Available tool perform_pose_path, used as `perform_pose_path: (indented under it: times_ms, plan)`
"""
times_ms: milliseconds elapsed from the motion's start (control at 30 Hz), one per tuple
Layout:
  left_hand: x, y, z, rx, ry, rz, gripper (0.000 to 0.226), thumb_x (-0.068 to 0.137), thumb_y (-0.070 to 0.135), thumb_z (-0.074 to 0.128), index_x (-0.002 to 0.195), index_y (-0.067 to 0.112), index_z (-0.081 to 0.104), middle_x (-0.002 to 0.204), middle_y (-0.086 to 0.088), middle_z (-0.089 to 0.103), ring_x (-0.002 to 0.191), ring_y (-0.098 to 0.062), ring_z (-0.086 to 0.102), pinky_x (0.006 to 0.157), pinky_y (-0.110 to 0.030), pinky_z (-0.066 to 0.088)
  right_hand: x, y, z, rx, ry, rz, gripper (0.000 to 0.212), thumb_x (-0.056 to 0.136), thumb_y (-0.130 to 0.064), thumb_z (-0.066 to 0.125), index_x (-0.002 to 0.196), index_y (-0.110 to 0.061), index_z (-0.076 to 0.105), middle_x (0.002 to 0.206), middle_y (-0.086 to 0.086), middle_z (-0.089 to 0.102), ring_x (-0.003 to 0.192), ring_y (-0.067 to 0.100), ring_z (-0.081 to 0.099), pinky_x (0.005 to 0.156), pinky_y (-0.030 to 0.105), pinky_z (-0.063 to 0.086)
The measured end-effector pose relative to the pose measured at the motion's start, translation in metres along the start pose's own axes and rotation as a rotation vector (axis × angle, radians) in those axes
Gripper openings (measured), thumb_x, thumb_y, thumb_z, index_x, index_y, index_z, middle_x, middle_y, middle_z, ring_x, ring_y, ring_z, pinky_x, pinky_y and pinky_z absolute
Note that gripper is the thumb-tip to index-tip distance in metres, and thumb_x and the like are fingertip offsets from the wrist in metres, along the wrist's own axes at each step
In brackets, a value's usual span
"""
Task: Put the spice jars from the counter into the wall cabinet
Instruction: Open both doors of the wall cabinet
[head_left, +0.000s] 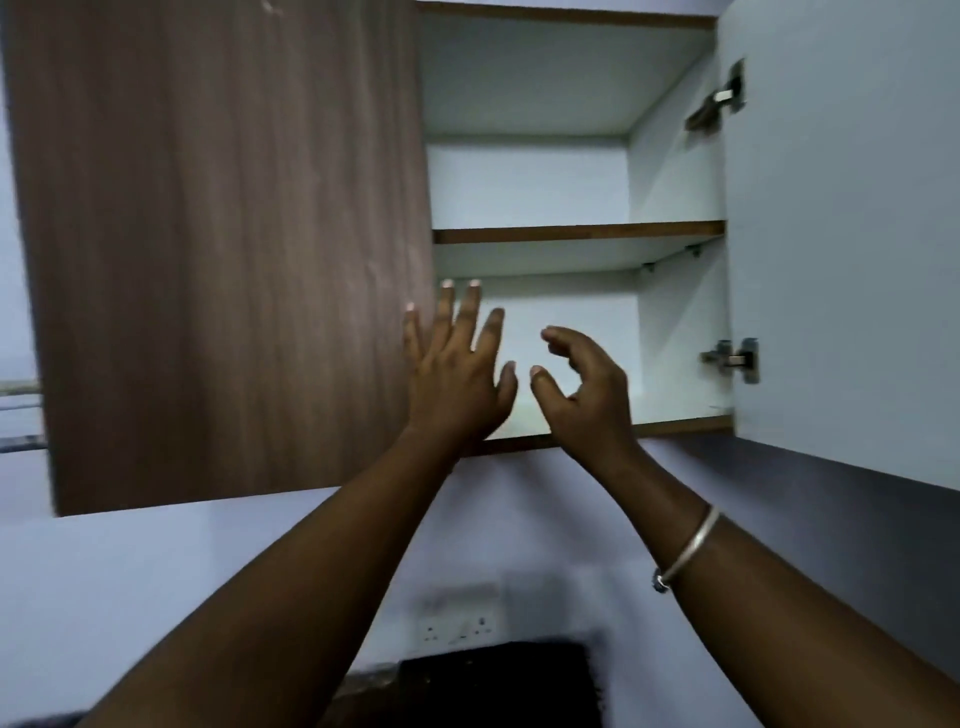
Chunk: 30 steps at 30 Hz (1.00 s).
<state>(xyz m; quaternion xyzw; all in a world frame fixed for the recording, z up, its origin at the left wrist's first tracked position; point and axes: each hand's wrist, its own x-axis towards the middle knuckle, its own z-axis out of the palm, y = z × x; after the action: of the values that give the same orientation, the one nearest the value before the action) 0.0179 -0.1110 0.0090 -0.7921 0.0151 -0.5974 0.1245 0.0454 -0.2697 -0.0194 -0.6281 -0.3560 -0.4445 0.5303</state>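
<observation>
The wall cabinet (576, 233) hangs in front of me with its right door (841, 249) swung open. Inside are two white compartments split by one shelf, and I see nothing in them. My left hand (457, 369) is raised in front of the lower compartment, fingers spread, its edge near the closed left door (223, 249). My right hand (582, 395) is beside it, fingers curled loosely and holding nothing. A metal bangle sits on my right wrist. No spice jars are in view.
Two metal hinges (732, 358) stick out from the open door's inner face. A double wall socket (457, 626) is on the wall below the cabinet. A dark object (498, 680) lies at the bottom centre.
</observation>
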Motion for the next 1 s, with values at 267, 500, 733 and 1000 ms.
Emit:
perform_pose_path:
  times_ms: [267, 500, 733, 1000]
  plan:
    - [-0.031, -0.09, 0.007, -0.036, -0.347, -0.363, 0.068, 0.1, 0.069, 0.02, 0.158, 0.049, -0.01, 0.168, 0.007, -0.031, 0.152, -0.039, -0.031, 0.103, -0.09, 0.002, 0.04, -0.043, 0.124, 0.529, -0.362, 0.561, 0.054, 0.106, -0.042, 0.046, 0.147, -0.008, 0.049, 0.148, 0.012, 0.055, 0.136, 0.028, 0.052, 0.118, 0.046, 0.039]
    - [-0.04, -0.084, 0.002, -0.06, -0.344, -0.324, 0.073, 0.097, 0.075, 0.021, 0.157, 0.05, -0.013, 0.167, 0.006, -0.032, 0.15, -0.04, -0.034, 0.101, -0.09, 0.002, 0.03, -0.038, 0.119, 0.54, -0.227, 0.544, 0.039, 0.109, -0.024, 0.039, 0.137, -0.011, 0.063, 0.135, 0.008, 0.066, 0.124, 0.026, 0.063, 0.111, 0.049, 0.048]
    - [-0.075, -0.063, -0.083, -0.179, -0.073, -0.332, 0.097, 0.082, 0.092, 0.027, 0.16, 0.046, -0.008, 0.171, 0.006, -0.022, 0.156, -0.038, -0.021, 0.104, -0.089, 0.005, -0.019, -0.088, 0.084, 0.932, -0.132, 0.454, 0.029, 0.104, -0.006, 0.052, 0.119, -0.018, 0.074, 0.112, 0.002, 0.078, 0.107, 0.025, 0.073, 0.086, 0.036, 0.063]
    - [-0.123, -0.113, -0.236, -0.747, 0.005, -0.28, 0.112, 0.082, 0.057, 0.069, 0.163, 0.02, 0.002, 0.174, -0.002, 0.003, 0.16, -0.023, 0.008, 0.125, -0.062, 0.018, -0.077, -0.225, 0.138, 1.192, -0.44, 0.107, 0.049, 0.102, -0.026, 0.052, 0.146, -0.005, 0.051, 0.149, 0.021, 0.052, 0.139, 0.035, 0.052, 0.113, 0.057, 0.044]
